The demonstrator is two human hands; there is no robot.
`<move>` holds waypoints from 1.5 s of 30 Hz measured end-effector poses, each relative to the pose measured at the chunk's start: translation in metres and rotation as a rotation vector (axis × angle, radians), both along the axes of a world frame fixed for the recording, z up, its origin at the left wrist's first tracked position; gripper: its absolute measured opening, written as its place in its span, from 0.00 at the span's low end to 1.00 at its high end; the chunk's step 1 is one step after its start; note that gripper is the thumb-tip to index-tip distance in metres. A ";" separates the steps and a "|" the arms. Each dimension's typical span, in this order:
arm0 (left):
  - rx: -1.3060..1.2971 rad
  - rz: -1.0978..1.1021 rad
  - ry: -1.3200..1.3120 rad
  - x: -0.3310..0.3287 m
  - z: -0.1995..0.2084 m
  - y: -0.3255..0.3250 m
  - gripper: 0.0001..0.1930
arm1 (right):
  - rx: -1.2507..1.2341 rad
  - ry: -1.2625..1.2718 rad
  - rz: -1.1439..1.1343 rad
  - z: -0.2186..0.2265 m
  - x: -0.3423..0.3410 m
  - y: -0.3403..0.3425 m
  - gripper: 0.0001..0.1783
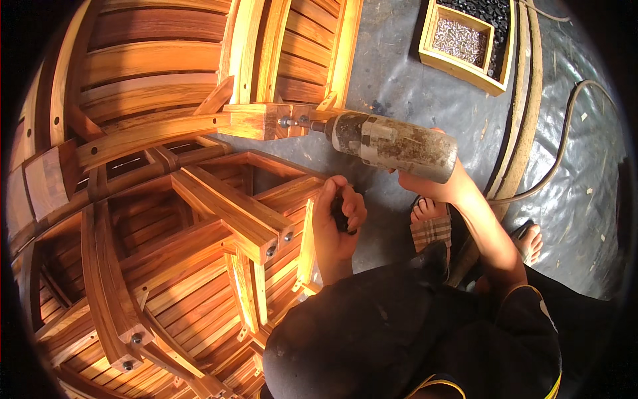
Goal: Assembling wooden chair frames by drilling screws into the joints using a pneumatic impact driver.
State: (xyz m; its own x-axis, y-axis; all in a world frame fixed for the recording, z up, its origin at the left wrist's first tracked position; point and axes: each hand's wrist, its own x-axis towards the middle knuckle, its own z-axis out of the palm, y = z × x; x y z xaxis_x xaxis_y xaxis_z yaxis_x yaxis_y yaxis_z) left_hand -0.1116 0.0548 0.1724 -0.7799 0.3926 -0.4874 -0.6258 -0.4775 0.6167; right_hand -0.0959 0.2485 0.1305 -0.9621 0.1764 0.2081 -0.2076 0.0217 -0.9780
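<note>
My right hand (438,176) grips a worn, stained power screwdriver (399,143) held level, its body pointing left. Its bit meets a fastener at the end face of a square wooden leg (256,122); a second round fastener (286,122) sits beside it on that face. Lower down, my left hand (340,216) is curled around small black pieces (341,211), mostly hidden by the fingers. It is close to the wooden frame of a slatted piece of furniture (219,213), whose leg ends carry round fasteners (271,251).
More slatted wooden furniture (153,53) fills the left side. At the top right a wooden box (495,85) holds silvery screws (460,42) and black pieces (502,26). A cable (565,143) runs over the dark floor sheet (585,199) by wooden strips (515,139). Sandalled feet (428,219) stand below.
</note>
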 end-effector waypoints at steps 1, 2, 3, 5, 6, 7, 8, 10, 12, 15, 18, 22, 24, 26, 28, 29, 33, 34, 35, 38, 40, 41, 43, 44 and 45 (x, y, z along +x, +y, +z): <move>0.026 -0.015 -0.023 0.000 0.000 0.000 0.13 | -0.001 -0.001 -0.003 0.000 0.000 0.001 0.13; 0.025 -0.018 -0.023 0.001 0.000 0.000 0.13 | -0.001 0.006 0.014 0.001 -0.001 0.002 0.13; 0.025 -0.009 -0.016 0.001 0.000 0.001 0.13 | 0.000 0.009 0.026 0.001 -0.001 0.002 0.12; 0.023 -0.007 -0.012 0.002 0.001 -0.001 0.13 | -0.026 0.018 0.033 0.001 -0.001 0.000 0.11; 0.051 -0.020 0.010 0.003 0.000 -0.002 0.13 | -0.049 0.032 0.045 0.001 -0.001 0.001 0.11; 0.080 -0.033 0.031 0.003 0.000 -0.003 0.12 | -0.049 0.031 0.037 0.000 -0.001 0.001 0.11; 0.080 -0.040 0.029 0.003 0.000 -0.003 0.12 | -0.106 -0.023 0.063 -0.003 -0.001 0.002 0.11; -0.020 -0.046 0.035 0.003 0.001 -0.001 0.12 | -0.163 -0.079 0.086 -0.002 0.000 0.003 0.11; -0.035 -0.036 0.037 0.004 0.000 -0.001 0.12 | 0.023 -0.004 0.002 0.005 0.002 0.003 0.11; -0.039 -0.004 0.025 0.004 -0.006 -0.005 0.12 | -0.139 0.019 0.056 -0.005 -0.001 -0.001 0.11; -0.045 0.008 -0.009 0.005 -0.007 -0.005 0.13 | -0.224 -0.031 0.071 -0.005 -0.003 -0.005 0.11; -0.045 -0.012 -0.030 0.004 -0.006 -0.004 0.13 | -0.170 0.059 0.027 -0.006 -0.004 -0.004 0.10; -0.064 -0.003 -0.021 0.004 -0.004 -0.002 0.13 | -0.166 0.009 0.072 0.000 -0.003 -0.002 0.10; -0.082 0.005 -0.014 0.006 -0.004 -0.001 0.13 | -0.172 0.016 0.047 0.001 -0.003 -0.004 0.08; -0.033 0.003 -0.016 0.006 -0.007 -0.001 0.12 | -0.179 0.016 0.022 -0.005 -0.004 -0.004 0.07; -0.034 0.002 -0.021 0.006 -0.012 -0.002 0.12 | -0.157 0.038 0.027 -0.009 -0.003 -0.004 0.08; 0.121 0.029 -0.042 0.009 -0.015 0.000 0.12 | -0.046 0.197 -0.046 -0.002 -0.004 -0.007 0.09; 0.125 0.035 -0.072 0.010 -0.014 0.003 0.12 | -0.046 0.198 -0.046 -0.001 -0.003 -0.007 0.09; 0.124 0.035 -0.072 0.011 -0.012 0.005 0.12 | -0.127 0.139 -0.006 -0.001 -0.003 -0.007 0.09; 0.060 0.050 -0.137 0.011 -0.011 0.010 0.11 | -0.222 0.077 0.029 -0.004 -0.003 -0.008 0.08; 0.038 0.030 -0.070 0.010 -0.014 0.009 0.10 | -0.239 0.075 0.028 -0.005 -0.003 -0.009 0.08; 0.038 0.029 -0.070 0.009 -0.015 0.008 0.10 | -0.231 0.081 0.028 -0.005 -0.004 -0.008 0.08; 0.062 0.033 -0.029 0.009 -0.015 0.007 0.09 | -0.226 0.090 0.030 -0.004 -0.004 -0.008 0.08; 0.061 0.033 -0.027 0.009 -0.014 0.007 0.09 | -0.224 0.071 0.047 -0.004 -0.003 -0.007 0.09; 0.026 0.046 -0.037 0.009 -0.013 0.009 0.09 | -0.221 0.051 0.064 -0.005 -0.003 -0.006 0.11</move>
State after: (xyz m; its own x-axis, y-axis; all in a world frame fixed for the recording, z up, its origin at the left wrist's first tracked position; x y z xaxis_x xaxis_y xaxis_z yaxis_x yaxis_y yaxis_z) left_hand -0.1026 0.0634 0.1597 -0.7791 0.3698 -0.5063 -0.6250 -0.5218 0.5807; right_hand -0.0985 0.2421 0.1257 -0.9619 0.1621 0.2201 -0.2512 -0.2070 -0.9455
